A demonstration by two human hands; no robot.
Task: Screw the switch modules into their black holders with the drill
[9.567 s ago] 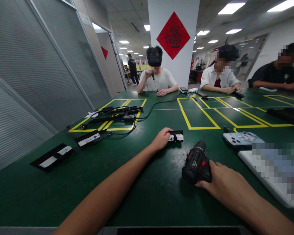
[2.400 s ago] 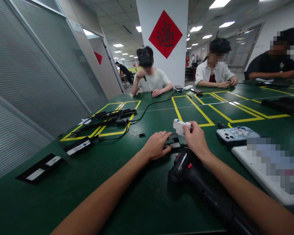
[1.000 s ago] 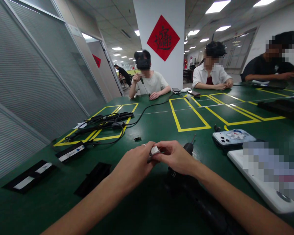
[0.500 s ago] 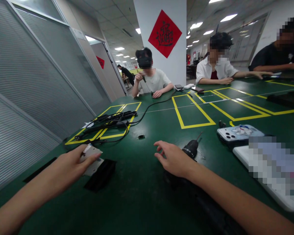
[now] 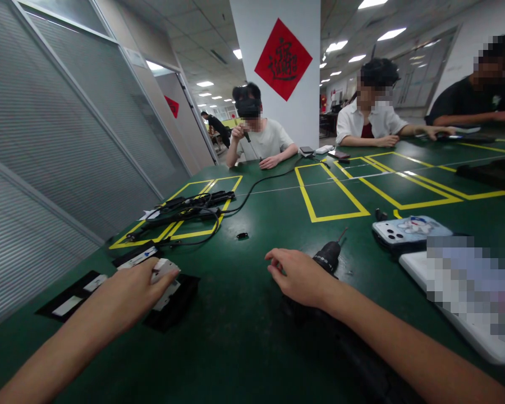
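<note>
My left hand [image 5: 130, 292] grips a light grey-white flat part [image 5: 165, 270] between thumb and fingers, above a black piece [image 5: 172, 314] on the green table. Further left lie a black strip with white pieces [image 5: 67, 304] and another dark strip with a white piece [image 5: 138, 257], both partly behind my hand and forearm. My right hand [image 5: 297, 275] is empty, its fingers loosely curled and apart. Just behind it, partly covered by the wrist, is a black power drill [image 5: 329, 255], its bit pointing away. A small black part [image 5: 242, 236] rests between the hands, farther out.
Black cables [image 5: 185, 216] lie in a yellow-taped area at the left. Phones, one in a patterned case [image 5: 412, 229] and a larger white-edged device [image 5: 446, 314], lie at the right. A person opposite [image 5: 263, 137] holds a screwdriver. Two other people sit at the right.
My left hand has shifted slightly right and down with the grey-white part, uncovering the strips with white pieces. My right hand has barely moved. At the far right, a person's hand has drawn back.
</note>
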